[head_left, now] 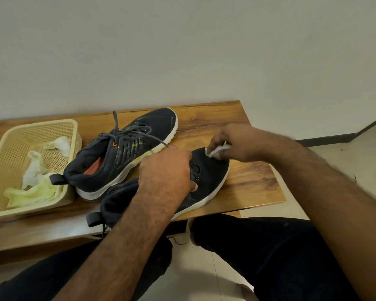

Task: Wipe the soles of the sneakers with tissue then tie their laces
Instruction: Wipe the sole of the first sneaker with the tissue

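Sneaker [211,172] nearest me sits upright on wood-grain bench [254,181], left hand [167,172] gripping its laced middle, right hand [232,144] pinching crumpled tissue [215,151] on dark knit toe, so wiping seems in hand; next probably tilt it, reach white rubber sole.

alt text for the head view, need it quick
A person's left hand holds a dark sneaker on a wooden bench while the right hand pinches a tissue at its toe. A second sneaker and a basket sit behind.
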